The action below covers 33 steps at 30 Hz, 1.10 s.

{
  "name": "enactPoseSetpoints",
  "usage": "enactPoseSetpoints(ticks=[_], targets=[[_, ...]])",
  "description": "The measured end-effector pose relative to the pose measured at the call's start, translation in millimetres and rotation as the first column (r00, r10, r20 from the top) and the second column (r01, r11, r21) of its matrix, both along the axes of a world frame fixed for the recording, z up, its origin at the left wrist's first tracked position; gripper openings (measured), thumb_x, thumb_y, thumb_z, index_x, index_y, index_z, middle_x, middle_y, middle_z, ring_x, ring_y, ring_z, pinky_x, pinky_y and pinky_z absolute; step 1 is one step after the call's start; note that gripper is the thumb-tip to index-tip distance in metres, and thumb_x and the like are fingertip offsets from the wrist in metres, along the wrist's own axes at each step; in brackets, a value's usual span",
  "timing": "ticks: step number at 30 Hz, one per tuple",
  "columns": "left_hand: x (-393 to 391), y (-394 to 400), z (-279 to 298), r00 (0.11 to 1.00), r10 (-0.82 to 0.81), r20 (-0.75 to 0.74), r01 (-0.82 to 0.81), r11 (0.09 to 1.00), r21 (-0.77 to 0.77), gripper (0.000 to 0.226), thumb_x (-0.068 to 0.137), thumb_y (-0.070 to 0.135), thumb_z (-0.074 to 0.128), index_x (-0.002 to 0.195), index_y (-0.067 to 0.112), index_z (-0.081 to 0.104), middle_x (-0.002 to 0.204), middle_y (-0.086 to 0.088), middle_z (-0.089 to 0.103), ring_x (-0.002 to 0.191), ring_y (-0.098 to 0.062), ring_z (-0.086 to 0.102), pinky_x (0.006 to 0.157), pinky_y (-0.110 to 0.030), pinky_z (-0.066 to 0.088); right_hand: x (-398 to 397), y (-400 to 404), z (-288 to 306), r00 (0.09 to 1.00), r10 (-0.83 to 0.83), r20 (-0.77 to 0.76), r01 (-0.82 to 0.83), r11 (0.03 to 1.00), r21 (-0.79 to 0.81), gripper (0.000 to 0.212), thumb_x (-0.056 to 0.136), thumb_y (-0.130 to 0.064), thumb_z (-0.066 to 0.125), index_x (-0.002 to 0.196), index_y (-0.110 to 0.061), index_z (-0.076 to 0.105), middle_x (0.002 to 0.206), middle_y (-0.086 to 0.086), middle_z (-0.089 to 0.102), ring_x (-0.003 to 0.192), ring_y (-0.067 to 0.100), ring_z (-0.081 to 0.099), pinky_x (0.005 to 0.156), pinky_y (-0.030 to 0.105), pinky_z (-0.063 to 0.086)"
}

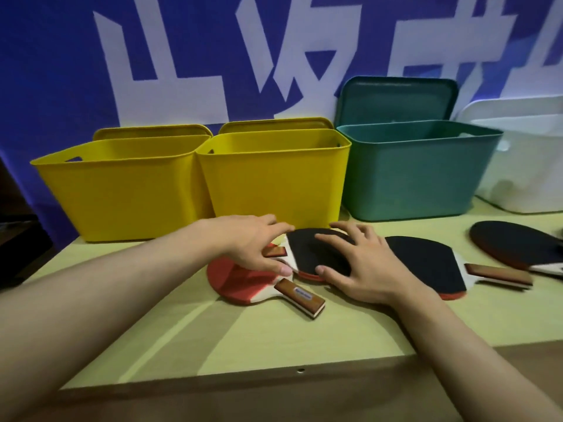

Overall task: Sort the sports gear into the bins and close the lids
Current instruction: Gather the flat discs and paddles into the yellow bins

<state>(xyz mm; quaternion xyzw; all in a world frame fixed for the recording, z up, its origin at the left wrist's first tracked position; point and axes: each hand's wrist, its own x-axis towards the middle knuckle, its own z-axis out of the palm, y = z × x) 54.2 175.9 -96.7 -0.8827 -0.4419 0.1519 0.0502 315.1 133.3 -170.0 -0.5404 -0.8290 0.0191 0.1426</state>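
Black-faced paddle point(316, 254) at frame centre, flat on the worktop point(274, 339), just in front of the middle yellow bin point(274, 181). Long axis running roughly left–right across the frame: blade toward the right, handle point(275, 251) toward the left, the blade's lower edge overlapping the red-faced paddle point(240, 281) below and to the left.

Right hand point(362, 263) over the blade, fingers spread and slightly bent, tips touching the black rubber, thumb at the near rim; not clamped. Left hand point(259, 245) over the handle end, fingers loosely extended, thumb tip near the blade's lower edge; nothing gripped as far as visible, though the handle is partly hidden beneath it.

Both hands at the same paddle from opposite ends; left nearer the handle, right nearer the blade. Judged: a lift likely to start from the handle side, clearing the red-faced paddle underneath.

Two more paddles to the right: second black paddle point(426, 266) partly under the right wrist, third point(515, 245) at the right edge.

Bins in a row behind, upper half of frame, all open, lids propped behind: left yellow bin point(122, 190), green bin point(414, 175), white bin point(524, 166).
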Motion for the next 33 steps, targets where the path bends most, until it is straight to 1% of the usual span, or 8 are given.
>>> enactPoseSetpoints(ticks=[4, 7, 10, 14, 19, 25, 29, 33], targets=[[0.4, 3.1, -8.9, 1.0, 0.007, -0.01, -0.007, 1.0, -0.001, 0.095, 0.086, 0.082, 0.047, 0.162, 0.036, 0.013, 0.151, 0.0, 0.04, 0.135, -0.026, 0.048, 0.101, -0.04, 0.047, -2.0, 0.8, -4.0, 1.0, 0.021, -0.021, -0.021, 0.999, -0.035, 0.084, 0.082, -0.093, 0.032, 0.156, -0.055, 0.014, 0.167, -0.011, 0.013, 0.15, 0.026, 0.019, 0.12, 0.056, 0.028], [-1.0, 3.4, -15.0, 0.999, -0.006, 0.049, 0.006, 1.0, -0.017, 0.078, 0.098, 0.061, 0.055, 0.161, 0.032, 0.021, 0.147, 0.0, 0.046, 0.133, -0.024, 0.048, 0.102, -0.037, 0.044, 2.5, 2.4, -4.6, 0.996, 0.022, -0.09, -0.025, 0.999, -0.034, 0.09, 0.08, -0.094, 0.035, 0.157, -0.052, 0.015, 0.166, -0.014, 0.014, 0.148, 0.021, 0.024, 0.116, 0.049, 0.038], [-2.7, 4.5, -19.4, 0.996, -0.005, 0.093, 0.006, 1.0, -0.011, 0.07, 0.105, 0.038, 0.055, 0.163, 0.03, 0.018, 0.137, -0.002, 0.049, 0.125, -0.024, 0.05, 0.092, -0.03, 0.038, 2.4, 0.8, -4.8, 0.995, 0.042, -0.095, -0.044, 0.999, -0.02, 0.092, 0.08, -0.094, 0.037, 0.157, -0.05, 0.016, 0.165, -0.016, 0.012, 0.148, 0.019, 0.023, 0.115, 0.047, 0.039], [-20.1, -4.5, -6.3, 0.996, -0.039, 0.077, 0.03, 0.993, 0.111, 0.084, 0.106, 0.023, 0.051, 0.16, 0.045, -0.01, 0.117, 0.002, 0.042, 0.1, -0.019, 0.046, 0.081, -0.031, 0.039, -0.1, -2.2, -2.6, 0.992, 0.071, -0.103, -0.069, 0.997, 0.021, 0.094, 0.081, -0.093, 0.039, 0.159, -0.048, 0.011, 0.167, -0.013, 0.002, 0.151, 0.021, 0.015, 0.118, 0.053, 0.035], [-80.4, -30.5, 24.1, 0.997, 0.037, 0.069, -0.052, 0.969, 0.24, 0.111, 0.1, 0.004, 0.058, 0.149, 0.059, -0.025, 0.105, 0.005, 0.034, 0.087, -0.014, 0.04, 0.074, -0.034, 0.047, -21.6, -18.5, 3.3, 0.973, 0.211, -0.097, -0.202, 0.975, 0.087, 0.09, 0.086, -0.088, 0.041, 0.16, -0.049, 0.006, 0.167, -0.012, 0.0, 0.152, 0.016, 0.008, 0.12, 0.051, 0.032], [-147.9, -51.7, 56.8, 0.995, 0.086, 0.052, -0.1, 0.915, 0.391, 0.111, 0.1, 0.004, 0.057, 0.151, 0.05, -0.03, 0.107, 0.005, 0.032, 0.09, -0.016, 0.039, 0.079, -0.035, 0.048, -76.6, -38.9, 8.3, 0.939, 0.342, -0.032, -0.342, 0.94, 0.004, 0.096, 0.085, -0.086, 0.045, 0.153, -0.058, -0.018, 0.166, -0.016, -0.018, 0.155, 0.02, 0.006, 0.124, 0.047, 0.024], [-187.2, -48.3, 89.0, 0.984, 0.149, 0.095, -0.176, 0.884, 0.433, 0.106, 0.103, 0.016, 0.058, 0.148, 0.053, -0.031, 0.107, 0.004, 0.039, 0.091, -0.014, 0.045, 0.081, -0.033, 0.049, -102.2, -34.2, 2.9, 0.963, 0.267, 0.025, -0.261, 0.956, -0.135, 0.108, 0.076, -0.093, 0.045, 0.146, -0.06, -0.03, 0.166, -0.014, -0.025, 0.156, 0.035, 0.005, 0.124, 0.056, 0.024], [-210.2, -33.4, 125.2, 0.954, 0.268, 0.132, -0.299, 0.852, 0.431, 0.109, 0.096, 0.007, 0.066, 0.158, 0.044, -0.015, 0.118, 0.001, 0.044, 0.101, -0.016, 0.05, 0.083, -0.029, 0.05, -120.1, -14.9, 8.0, 0.973, 0.186, 0.137, -0.151, 0.962, -0.229, 0.118, 0.066, -0.1, 0.044, 0.147, -0.056, -0.03, 0.169, -0.007, -0.019, 0.153, 0.043, 0.014, 0.121, 0.056, 0.03]])
